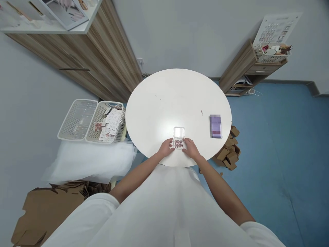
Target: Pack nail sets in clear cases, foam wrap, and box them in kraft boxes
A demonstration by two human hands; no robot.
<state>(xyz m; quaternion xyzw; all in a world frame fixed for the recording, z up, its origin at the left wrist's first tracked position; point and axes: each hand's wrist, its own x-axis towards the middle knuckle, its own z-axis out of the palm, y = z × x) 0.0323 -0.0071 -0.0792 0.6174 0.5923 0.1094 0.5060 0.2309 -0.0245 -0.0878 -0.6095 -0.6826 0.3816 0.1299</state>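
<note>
A small clear plastic case [179, 132] lies on the white round table [167, 103] near its front edge, its lid folded back away from me. Two rows of dark red, pointed press-on nails [178, 143] fill the case's lower half. My left hand [166, 148] grips the left side of the case, with the thumb at the near corner and the fingers at the far one. On the opposite side my right hand [190, 148] holds it in the same way. The undersides of the fingers are hidden.
A purple, blurred-out object [216, 126] lies at the table's right. At left stand white baskets [104, 103], one with cards, above white sheets [89, 159] and flat cardboard [53, 212]. Cardboard boxes [228, 152] sit on the floor at right. Wooden cabinets [113, 51] stand behind.
</note>
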